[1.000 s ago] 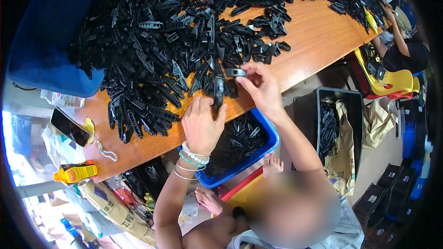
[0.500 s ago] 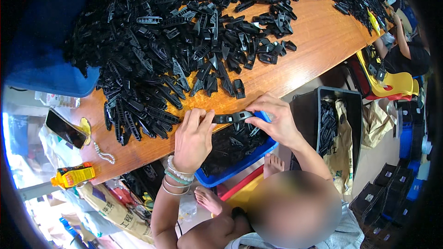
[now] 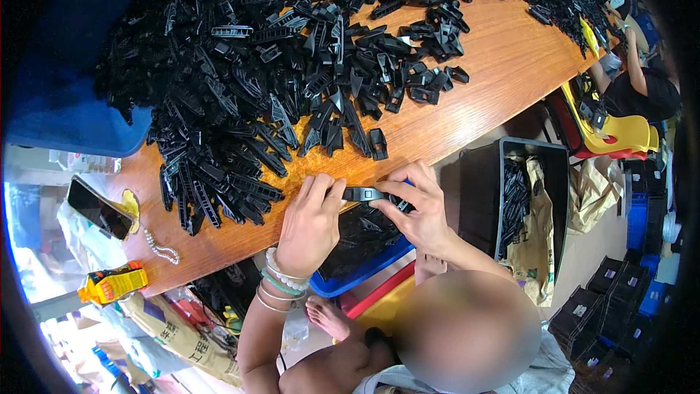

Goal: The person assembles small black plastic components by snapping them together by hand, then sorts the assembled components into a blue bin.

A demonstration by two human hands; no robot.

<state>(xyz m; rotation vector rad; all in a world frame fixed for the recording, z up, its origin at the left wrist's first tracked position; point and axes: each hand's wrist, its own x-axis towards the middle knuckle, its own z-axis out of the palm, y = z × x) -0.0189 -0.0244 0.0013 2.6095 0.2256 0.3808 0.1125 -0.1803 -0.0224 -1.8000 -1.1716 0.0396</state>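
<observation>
A black plastic part (image 3: pixel 364 194) with a small square opening spans the gap between my two hands, above the table's near edge. My left hand (image 3: pixel 312 217), with bracelets at the wrist, pinches its left end. At the other end my right hand (image 3: pixel 417 211) grips it between thumb and fingers, which hide much of that end. Right below is a blue bin (image 3: pixel 337 286) with more black parts inside. Beyond my hands a big heap of similar black plastic parts (image 3: pixel 240 95) covers much of the wooden table (image 3: pixel 467 113).
On the left are a phone (image 3: pixel 100 207), a bead string (image 3: pixel 162 248) and a yellow-orange bottle (image 3: pixel 113 282). A black crate (image 3: pixel 534 147) with parts and brown paper stands right. Another person's arm (image 3: pixel 634 62) is at far right, near a yellow chair (image 3: pixel 620 131).
My right hand has moved left and closed further around the black part, covering more of its right end. The part looks turned, and the hands are nearer each other.
</observation>
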